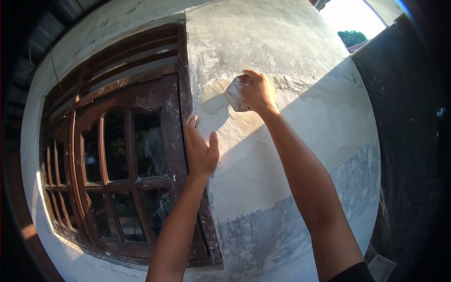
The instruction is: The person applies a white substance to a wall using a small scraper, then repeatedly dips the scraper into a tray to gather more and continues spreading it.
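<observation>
My right hand (260, 92) grips a putty scraper (236, 96), its wide blade smeared with pale filler and laid close against the wall. Around the blade lies a patch of fresh, damp-looking filler (213, 97), with a rough ridge running off to the right. Lower and to the left, my left hand (203, 153) has its fingers stretched up and the thumb apart, holding nothing. Its fingertips are at the edge where the brown wooden window frame (184, 89) meets the wall (282, 160).
The brown window (105, 181) with glass panes fills the left side, its wood spotted with white. A dark upright surface (408, 117) stands at the right. A diagonal shadow crosses the wall. A pale object (381, 268) sits low at the right.
</observation>
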Demonstrator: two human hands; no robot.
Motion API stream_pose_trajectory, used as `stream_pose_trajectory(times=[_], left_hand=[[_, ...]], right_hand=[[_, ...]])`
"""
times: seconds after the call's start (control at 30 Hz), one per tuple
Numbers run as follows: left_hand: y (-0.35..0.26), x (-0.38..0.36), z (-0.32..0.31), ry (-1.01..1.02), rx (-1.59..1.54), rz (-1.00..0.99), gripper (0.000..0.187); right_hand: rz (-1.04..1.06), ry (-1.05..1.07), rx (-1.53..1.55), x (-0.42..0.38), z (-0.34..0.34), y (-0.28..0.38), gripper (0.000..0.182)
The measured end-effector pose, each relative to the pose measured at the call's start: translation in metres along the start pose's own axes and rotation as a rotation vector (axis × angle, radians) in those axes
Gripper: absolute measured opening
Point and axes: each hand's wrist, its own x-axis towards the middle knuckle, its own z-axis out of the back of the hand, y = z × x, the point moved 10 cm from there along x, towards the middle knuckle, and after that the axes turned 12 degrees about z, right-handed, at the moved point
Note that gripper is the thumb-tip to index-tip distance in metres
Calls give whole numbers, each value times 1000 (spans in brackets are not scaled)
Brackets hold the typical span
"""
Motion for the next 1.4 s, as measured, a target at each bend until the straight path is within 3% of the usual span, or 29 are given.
stream_pose_trajectory(times=[0.1, 0.17, 0.3, 0.37, 0.47, 0.57, 0.67, 0.7, 0.77, 0.83, 1.0, 1.17, 1.4], left_hand=[[2, 0, -1, 6, 17, -23, 56], [6, 1, -4, 5, -11, -31, 56], [6, 1, -2, 5, -54, -46, 55], [2, 0, -2, 3, -30, -38, 55], [5, -1, -1, 1, 4, -25, 55], [9, 0, -3, -7, 9, -28, 56], [6, 0, -2, -18, 22, -34, 57], [3, 0, -1, -16, 34, -35, 57], [0, 0, -1, -25, 47, -41, 56], [1, 0, -1, -11, 50, -20, 55], [-8, -1, -1, -23, 169, -38, 55], [-38, 0, -1, -88, 354, -221, 51], [-95, -31, -67, 6, 109, -251, 48]], right_hand=[[-165, -236, -151, -6, 43, -18, 43], [-91, -290, -9, -11, 42, -11, 44], [117, -30, 154, -13, -6, 22, 48], [53, 64, 18, -16, -10, 13, 46], [-107, -90, -197, -20, 31, -7, 42], [-49, -201, -84, -25, 41, 6, 46], [67, -27, 98, -28, 10, 29, 49], [50, 58, 31, -32, 3, 29, 49], [-111, 38, -112, -33, 11, 7, 49], [-116, -148, -198, -32, 41, -4, 32], [24, -99, -212, -49, 57, 13, 51], [62, -35, -180, -64, 86, 5, 49], [-16, 39, -213, -92, 140, -40, 48]])
